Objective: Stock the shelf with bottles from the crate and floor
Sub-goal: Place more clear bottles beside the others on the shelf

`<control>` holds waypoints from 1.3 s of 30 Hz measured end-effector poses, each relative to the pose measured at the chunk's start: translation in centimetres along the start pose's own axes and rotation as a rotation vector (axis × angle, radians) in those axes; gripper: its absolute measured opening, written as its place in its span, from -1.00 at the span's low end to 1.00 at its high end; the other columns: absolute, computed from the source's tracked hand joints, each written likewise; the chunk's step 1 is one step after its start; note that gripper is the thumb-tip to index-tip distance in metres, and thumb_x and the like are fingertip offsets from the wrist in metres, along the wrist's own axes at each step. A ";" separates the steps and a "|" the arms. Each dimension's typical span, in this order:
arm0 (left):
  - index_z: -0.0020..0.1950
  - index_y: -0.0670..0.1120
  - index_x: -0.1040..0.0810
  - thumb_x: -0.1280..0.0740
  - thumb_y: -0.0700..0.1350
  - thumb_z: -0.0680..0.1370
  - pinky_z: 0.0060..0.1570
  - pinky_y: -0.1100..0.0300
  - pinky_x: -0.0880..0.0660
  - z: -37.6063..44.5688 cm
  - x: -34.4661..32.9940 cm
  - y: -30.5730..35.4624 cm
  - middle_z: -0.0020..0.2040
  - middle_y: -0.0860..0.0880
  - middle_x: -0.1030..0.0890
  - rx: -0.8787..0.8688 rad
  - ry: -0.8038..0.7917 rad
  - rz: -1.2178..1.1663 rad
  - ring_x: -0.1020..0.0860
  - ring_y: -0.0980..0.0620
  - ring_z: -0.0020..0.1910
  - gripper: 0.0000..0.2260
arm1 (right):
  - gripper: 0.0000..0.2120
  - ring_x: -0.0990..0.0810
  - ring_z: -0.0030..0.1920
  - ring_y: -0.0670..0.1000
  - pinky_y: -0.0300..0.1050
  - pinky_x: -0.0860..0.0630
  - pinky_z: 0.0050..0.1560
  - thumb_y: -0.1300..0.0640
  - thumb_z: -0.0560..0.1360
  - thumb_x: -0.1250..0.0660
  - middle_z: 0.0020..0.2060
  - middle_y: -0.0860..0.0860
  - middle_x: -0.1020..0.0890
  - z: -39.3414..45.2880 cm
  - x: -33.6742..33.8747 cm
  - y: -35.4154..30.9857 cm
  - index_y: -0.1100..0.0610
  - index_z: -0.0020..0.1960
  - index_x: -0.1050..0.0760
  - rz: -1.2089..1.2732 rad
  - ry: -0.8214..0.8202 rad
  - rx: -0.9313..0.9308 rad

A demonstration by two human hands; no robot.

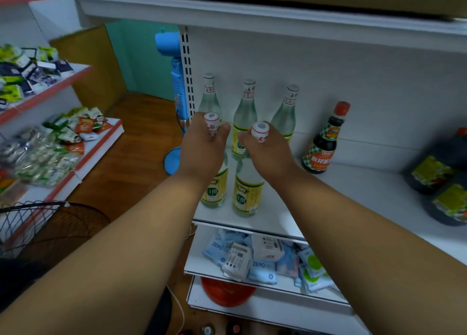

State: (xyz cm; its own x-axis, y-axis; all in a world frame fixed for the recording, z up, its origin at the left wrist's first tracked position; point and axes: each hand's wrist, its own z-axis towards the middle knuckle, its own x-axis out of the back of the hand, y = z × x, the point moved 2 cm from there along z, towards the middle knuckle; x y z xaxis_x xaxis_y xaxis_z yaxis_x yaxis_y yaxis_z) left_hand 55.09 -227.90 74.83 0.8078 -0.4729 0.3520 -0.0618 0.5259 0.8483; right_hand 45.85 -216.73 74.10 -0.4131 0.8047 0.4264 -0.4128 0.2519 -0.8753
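Head view: left hand and right hand each grip a clear bottle by the neck, both standing on the shelf before three back bottles; more caps on floor, stocking apparently partway.

Both hands, left and right, grip with curled fingers.
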 end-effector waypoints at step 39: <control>0.45 0.00 -0.31 -0.49 -0.09 0.43 0.18 -0.03 -0.52 -0.7 -5.2 -14.3 0.26 0.01 -0.56 0.310 0.062 0.073 -0.54 0.01 0.24 -0.37 | -0.32 -0.57 0.13 0.14 0.01 -0.54 0.09 -0.09 0.25 -0.60 0.15 0.08 -0.54 1.9 -7.1 8.9 0.12 0.19 -0.32 -0.190 0.209 -0.339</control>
State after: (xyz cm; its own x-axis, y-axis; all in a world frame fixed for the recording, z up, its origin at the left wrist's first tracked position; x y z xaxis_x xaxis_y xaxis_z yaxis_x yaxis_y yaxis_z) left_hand 52.22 -232.49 60.62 0.8283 -0.3924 0.3999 -0.2891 0.3121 0.9050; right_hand 43.61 -221.21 63.73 -0.1683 0.8096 0.5623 -0.1615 0.5401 -0.8260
